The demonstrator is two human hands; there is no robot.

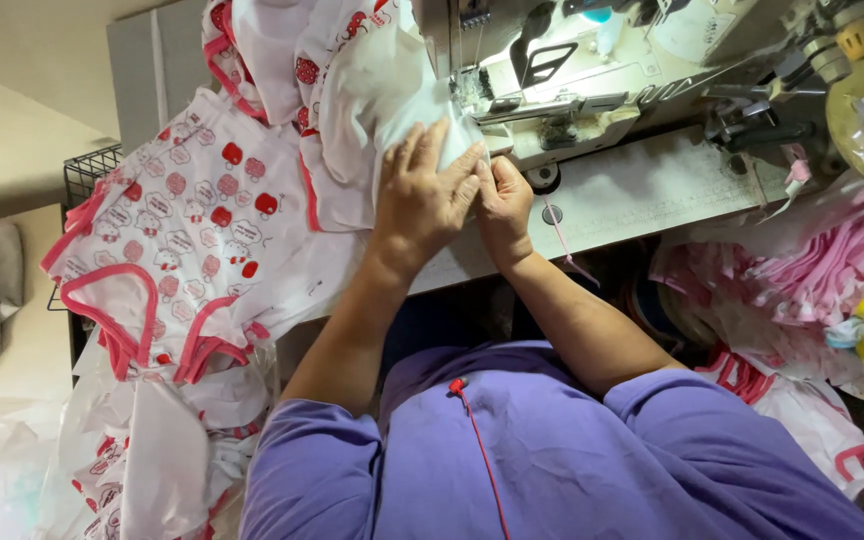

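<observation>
My left hand [422, 195] lies flat with fingers spread on a piece of white fabric [382, 90] with pink trim, pressing it down beside the sewing machine's needle area [472, 85]. My right hand [502, 205] sits right next to it, fingers pinching the edge of the same fabric near the needle. The fabric runs up and to the left, away from the machine head [592, 60].
A heap of white garments with red print and pink binding [182, 240] hangs at the left over a wire basket [87, 175]. Pink and white fabric bundles [802, 270] pile at the right. The grey machine table [642, 195] runs across the middle.
</observation>
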